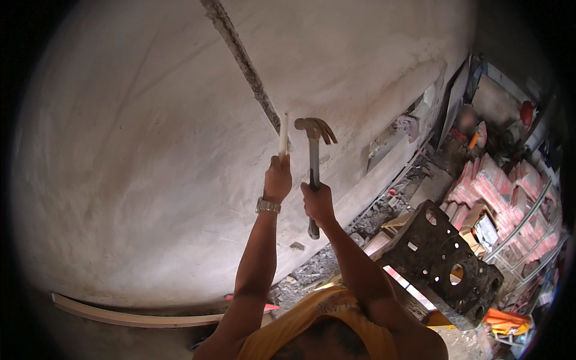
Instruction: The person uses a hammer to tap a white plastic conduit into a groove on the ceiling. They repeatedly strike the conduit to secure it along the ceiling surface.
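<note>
My left hand [278, 179] is closed around a pale, straight rod [284, 135]. The rod stands out above the fist, in front of the lower end of a rough groove [249, 72] cut into the wall [168, 150]; whether it touches the wall I cannot tell. To its right, my right hand [318, 203] grips a claw hammer [314, 147] by its dark handle. The hammer head is up, its striking face toward the rod and its claws to the right. A small gap shows between head and rod. The rod's lower end is hidden by my left hand.
A dark platform with round holes [447, 264] stands at my right. Beyond it are stacked pink-and-white bags [492, 186], an open cardboard box [477, 225] and metal rails. Rubble [312, 273] lies along the wall's foot. A long pale strip [132, 317] runs at lower left.
</note>
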`<state>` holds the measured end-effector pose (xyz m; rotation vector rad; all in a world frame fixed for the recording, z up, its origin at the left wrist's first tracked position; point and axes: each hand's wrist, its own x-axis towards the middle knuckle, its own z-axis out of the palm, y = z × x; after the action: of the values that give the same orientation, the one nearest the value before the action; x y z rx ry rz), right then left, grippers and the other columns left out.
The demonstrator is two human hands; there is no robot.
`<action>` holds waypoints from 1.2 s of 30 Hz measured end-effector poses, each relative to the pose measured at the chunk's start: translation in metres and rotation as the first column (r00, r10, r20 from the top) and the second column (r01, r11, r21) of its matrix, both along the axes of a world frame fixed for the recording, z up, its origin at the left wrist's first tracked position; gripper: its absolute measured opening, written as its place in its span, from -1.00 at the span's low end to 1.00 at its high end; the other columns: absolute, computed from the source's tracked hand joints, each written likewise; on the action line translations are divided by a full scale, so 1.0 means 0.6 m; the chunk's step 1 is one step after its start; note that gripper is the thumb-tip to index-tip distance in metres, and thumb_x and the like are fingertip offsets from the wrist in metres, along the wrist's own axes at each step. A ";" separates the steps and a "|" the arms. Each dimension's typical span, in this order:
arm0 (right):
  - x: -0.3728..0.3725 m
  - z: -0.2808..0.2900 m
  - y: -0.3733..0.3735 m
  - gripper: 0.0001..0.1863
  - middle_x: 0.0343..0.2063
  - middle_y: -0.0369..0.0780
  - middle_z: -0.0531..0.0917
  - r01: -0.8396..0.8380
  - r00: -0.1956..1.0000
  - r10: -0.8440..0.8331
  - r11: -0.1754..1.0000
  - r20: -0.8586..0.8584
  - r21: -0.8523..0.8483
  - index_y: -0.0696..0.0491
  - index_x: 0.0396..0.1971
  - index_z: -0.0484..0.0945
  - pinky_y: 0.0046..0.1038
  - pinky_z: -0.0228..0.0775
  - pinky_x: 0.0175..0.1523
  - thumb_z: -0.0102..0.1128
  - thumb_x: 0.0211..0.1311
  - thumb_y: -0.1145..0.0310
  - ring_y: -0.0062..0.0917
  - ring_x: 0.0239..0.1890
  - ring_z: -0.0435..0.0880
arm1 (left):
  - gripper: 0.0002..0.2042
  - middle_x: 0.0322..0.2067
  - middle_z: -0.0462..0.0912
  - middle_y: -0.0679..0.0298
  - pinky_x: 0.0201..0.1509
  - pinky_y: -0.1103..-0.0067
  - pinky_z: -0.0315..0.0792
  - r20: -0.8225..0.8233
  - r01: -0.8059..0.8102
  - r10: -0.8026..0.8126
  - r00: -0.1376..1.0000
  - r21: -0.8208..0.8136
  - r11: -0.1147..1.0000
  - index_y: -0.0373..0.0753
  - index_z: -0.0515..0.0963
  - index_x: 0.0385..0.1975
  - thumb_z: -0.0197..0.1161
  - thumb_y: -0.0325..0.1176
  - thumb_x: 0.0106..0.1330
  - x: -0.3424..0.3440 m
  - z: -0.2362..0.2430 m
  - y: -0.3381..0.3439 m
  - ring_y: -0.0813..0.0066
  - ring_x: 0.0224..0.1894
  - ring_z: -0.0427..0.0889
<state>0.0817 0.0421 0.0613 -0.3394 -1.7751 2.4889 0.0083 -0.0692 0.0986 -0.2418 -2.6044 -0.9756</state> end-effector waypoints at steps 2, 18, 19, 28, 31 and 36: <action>0.022 -0.001 0.012 -0.66 -0.84 -0.44 0.26 -0.015 1.000 0.016 0.995 0.010 -0.100 -0.02 -0.67 0.27 -0.58 -0.02 -0.79 0.19 0.23 0.30 -0.74 -0.89 0.20 | -0.69 -0.51 0.57 -0.18 -0.52 0.04 0.35 -0.018 0.003 -0.004 1.000 -0.076 0.997 -0.28 0.31 -0.27 -0.04 -0.11 0.44 0.016 -0.016 -0.014 -0.28 -0.48 0.53; 0.033 0.111 0.009 -0.65 -0.79 -0.40 0.37 0.083 0.951 -0.139 0.975 -0.276 -0.207 0.08 -0.66 0.34 -0.62 0.14 -0.60 0.15 0.30 0.29 -0.78 -0.72 0.29 | -0.76 -0.58 0.56 -0.12 -0.56 0.06 0.32 -0.088 -0.105 0.098 0.991 -0.080 0.991 -0.22 0.28 -0.27 -0.04 -0.16 0.45 0.014 0.002 -0.029 -0.25 -0.49 0.53; 0.018 0.113 0.002 -0.68 -0.79 -0.39 0.35 0.121 0.894 -0.208 0.965 -0.397 -0.233 0.06 -0.64 0.32 -0.60 0.13 -0.62 0.08 0.33 0.34 -0.76 -0.73 0.29 | -0.76 -0.59 0.56 -0.13 -0.56 0.04 0.33 -0.082 -0.088 0.082 0.993 -0.072 0.993 -0.22 0.26 -0.26 -0.05 -0.15 0.45 0.010 -0.001 -0.030 -0.26 -0.49 0.54; -0.058 0.008 -0.024 -0.65 -0.82 -0.22 0.41 0.166 0.970 -0.079 0.905 -0.228 0.392 0.23 -0.67 0.44 -0.39 0.25 -0.55 0.12 0.21 0.30 -0.56 -0.71 0.42 | -0.74 -0.63 0.53 -0.17 -0.58 0.03 0.29 -0.097 -0.047 0.045 0.994 -0.013 0.999 -0.23 0.22 -0.29 -0.07 -0.14 0.46 -0.007 -0.015 -0.032 -0.29 -0.51 0.51; -0.024 0.058 -0.017 -0.65 -0.82 -0.31 0.40 0.165 0.956 -0.110 0.968 -0.272 0.189 0.13 -0.71 0.40 -0.48 0.21 -0.57 0.09 0.29 0.34 -0.62 -0.71 0.39 | -0.74 -0.61 0.52 -0.16 -0.59 0.05 0.28 -0.065 -0.062 0.063 0.996 0.017 0.998 -0.25 0.23 -0.31 -0.06 -0.16 0.46 -0.001 -0.019 -0.031 -0.29 -0.50 0.50; -0.054 0.033 -0.019 -0.65 -0.73 -0.23 0.49 0.101 0.827 -0.257 0.943 -0.500 -0.318 0.21 -0.64 0.42 -0.38 0.28 -0.52 0.13 0.24 0.29 -0.57 -0.67 0.46 | -0.75 -0.59 0.52 -0.14 -0.59 0.11 0.25 -0.043 -0.035 0.038 0.998 0.073 0.997 -0.26 0.26 -0.33 -0.03 -0.19 0.46 -0.002 -0.012 -0.020 -0.28 -0.48 0.49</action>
<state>0.0491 0.0304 0.0811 0.1672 -1.1213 2.3739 0.0070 -0.0812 0.0916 -0.1951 -2.5196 -1.0371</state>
